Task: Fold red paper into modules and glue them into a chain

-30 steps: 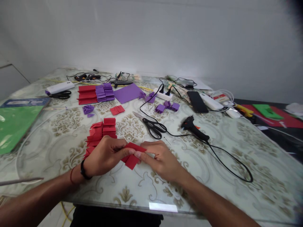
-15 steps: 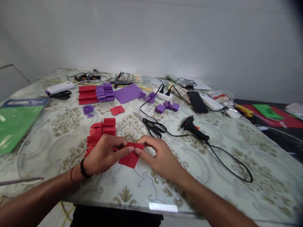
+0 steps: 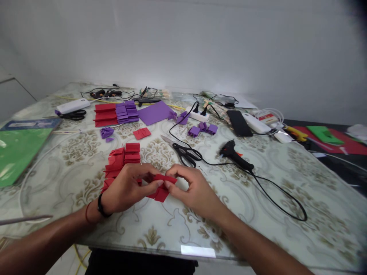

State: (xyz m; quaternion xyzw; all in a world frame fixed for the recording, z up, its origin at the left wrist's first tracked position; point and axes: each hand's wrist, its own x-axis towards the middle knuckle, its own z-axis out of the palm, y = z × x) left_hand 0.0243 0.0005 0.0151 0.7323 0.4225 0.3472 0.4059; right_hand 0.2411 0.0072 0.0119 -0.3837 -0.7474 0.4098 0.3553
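Between my two hands is a creased piece of red paper (image 3: 161, 194), its upper edge folded over and its lower part hanging toward the table. My left hand (image 3: 130, 188) pinches the left end of the fold with thumb and fingers. The right end is pinched by my right hand (image 3: 189, 187), its thumb pressed on the paper. Several folded red paper pieces (image 3: 116, 162) lie beside and partly behind my left hand. A small red paper piece (image 3: 142, 133) rests farther back. Black-handled scissors (image 3: 187, 154) lie just beyond my right hand.
To the right lies a black glue gun (image 3: 236, 156) with a looping cord. Behind are purple folded pieces (image 3: 203, 129), a purple sheet (image 3: 156, 112), a power strip (image 3: 197, 114) and a phone (image 3: 239, 123). A green sheet (image 3: 23, 152) sits at left.
The folded edge of the red paper has tilted and shifted slightly right between my fingers. Less of its lower part shows. Both hands keep their pinch.
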